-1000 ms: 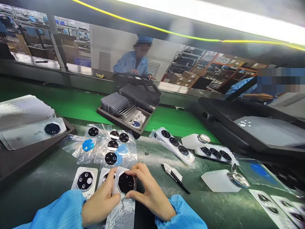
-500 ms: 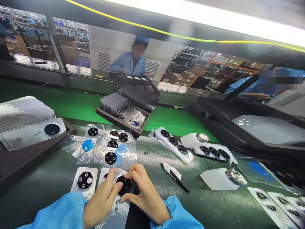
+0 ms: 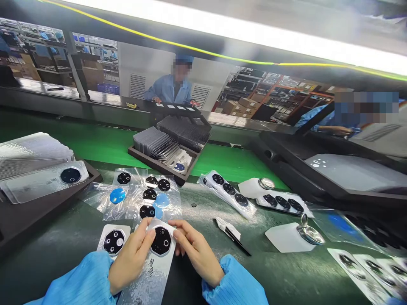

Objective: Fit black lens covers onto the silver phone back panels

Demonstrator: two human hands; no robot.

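A phone back cover [image 3: 151, 283] with a silvery, rippled lower part is held up between my hands, tilted a little to the right. Near its top sits a black eight-sided camera lens plate [image 3: 161, 241] with small rings. My left hand [image 3: 132, 254] grips the cover's left edge, thumb beside the lens plate. At the upper right edge, my right hand [image 3: 197, 252] pinches the cover between thumb and fingers. Just left lies another cover [image 3: 104, 234] with a similar black plate, partly behind my left hand. Beyond my hands, clear plastic film [image 3: 133, 190] carries several black plates and blue round stickers.
Racks of stacked covers stand at left [image 3: 38, 148] and centre back [image 3: 159, 144]. Two white bottles with metal tops [image 3: 282, 238], black tweezers [image 3: 237, 241] and bagged lens plates [image 3: 229, 192] lie right. More covers [image 3: 349, 267] rest far right. Co-workers in blue [image 3: 171, 87] sit across the bench.
My right thumb and fingers have moved off the lens plate to the cover's right edge. The cover is now raised and more of its face shows.
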